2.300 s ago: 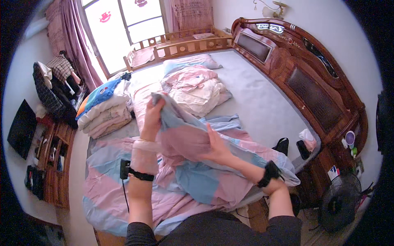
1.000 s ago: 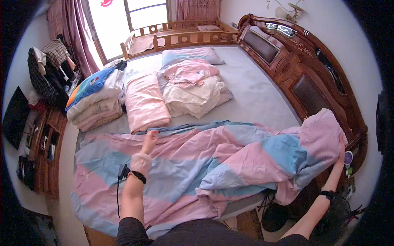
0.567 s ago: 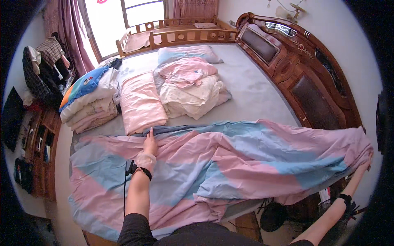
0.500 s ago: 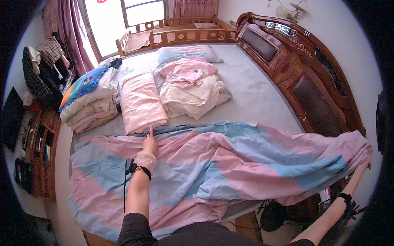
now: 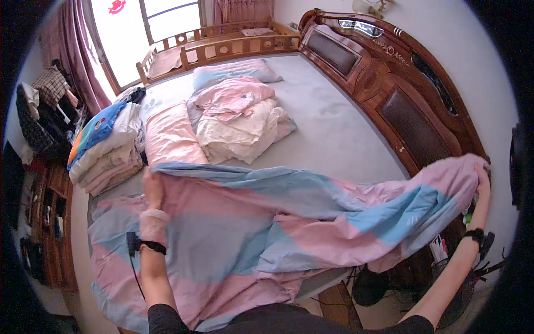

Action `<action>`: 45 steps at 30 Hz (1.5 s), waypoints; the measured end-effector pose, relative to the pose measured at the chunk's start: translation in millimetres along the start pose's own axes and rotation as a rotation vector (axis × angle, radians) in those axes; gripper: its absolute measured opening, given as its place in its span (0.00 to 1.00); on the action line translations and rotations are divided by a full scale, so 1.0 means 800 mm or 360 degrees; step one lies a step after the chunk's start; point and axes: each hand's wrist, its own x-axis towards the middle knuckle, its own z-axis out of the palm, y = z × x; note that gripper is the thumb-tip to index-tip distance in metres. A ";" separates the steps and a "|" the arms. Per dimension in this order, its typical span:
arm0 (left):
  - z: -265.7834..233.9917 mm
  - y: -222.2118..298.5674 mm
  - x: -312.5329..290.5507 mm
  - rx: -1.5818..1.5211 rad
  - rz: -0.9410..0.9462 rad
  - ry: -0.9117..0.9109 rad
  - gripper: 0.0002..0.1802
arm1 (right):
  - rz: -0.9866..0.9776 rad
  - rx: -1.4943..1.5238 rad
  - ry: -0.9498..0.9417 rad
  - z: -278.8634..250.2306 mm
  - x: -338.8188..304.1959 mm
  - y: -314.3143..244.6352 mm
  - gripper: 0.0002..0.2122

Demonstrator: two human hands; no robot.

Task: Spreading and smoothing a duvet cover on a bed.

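Note:
A large pink-and-blue bed cover [image 5: 222, 239] spreads across the near side of the bed, its far edge lifted in a long fold between my hands. My left hand [image 5: 153, 188] is closed on that edge at the left, near a folded pink quilt [image 5: 172, 136]. Far out to the right, by the headboard, my right hand [image 5: 481, 175] grips a bunched corner. Loose folds sag in the cover's middle and right part, and its near side hangs toward me. Fingertips of both hands are partly hidden by cloth.
Behind the cover lie a crumpled cream-and-pink bedding pile [image 5: 245, 128] and a pillow [image 5: 239, 72]. Folded bedding [image 5: 108, 150] is stacked at the left. A carved wooden headboard [image 5: 389, 100] bounds the right; a railed small bed [image 5: 222, 53] adjoins the far side. A dark stool [image 5: 370, 286] stands below.
My left hand has moved left and now raises the cover's far edge, where it lay against the cloth before. My right hand, still gripping the corner, is slightly higher. The view has shifted.

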 end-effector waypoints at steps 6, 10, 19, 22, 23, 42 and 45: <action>-0.042 -0.117 0.060 -0.0052 -0.0270 0.0653 0.18 | -0.0430 0.0514 -0.0002 0.153 0.133 -0.045 0.26; -0.061 -0.173 0.052 -0.0495 -0.0973 0.0746 0.19 | -0.0636 0.1126 0.0110 0.312 0.206 -0.105 0.26; -0.047 0.048 -0.194 0.0003 0.0238 -0.0224 0.36 | -0.0838 -0.1275 0.0551 0.509 0.231 0.145 0.31; -0.124 0.012 -0.323 -0.0078 -0.0020 -0.0554 0.29 | -0.0900 -0.1366 -0.0193 0.496 0.201 0.247 0.16; -0.149 -0.011 -0.364 -0.0258 -0.0331 -0.0420 0.29 | -0.1116 -0.1492 0.0067 0.492 0.168 0.287 0.14; -0.350 0.063 -0.616 0.0534 -0.1760 -0.0034 0.34 | 0.1185 0.0650 -0.0036 0.369 -0.083 0.557 0.35; -0.332 0.072 -0.623 0.0477 -0.1896 -0.0188 0.34 | 0.1115 0.0711 0.0096 0.325 -0.055 0.600 0.28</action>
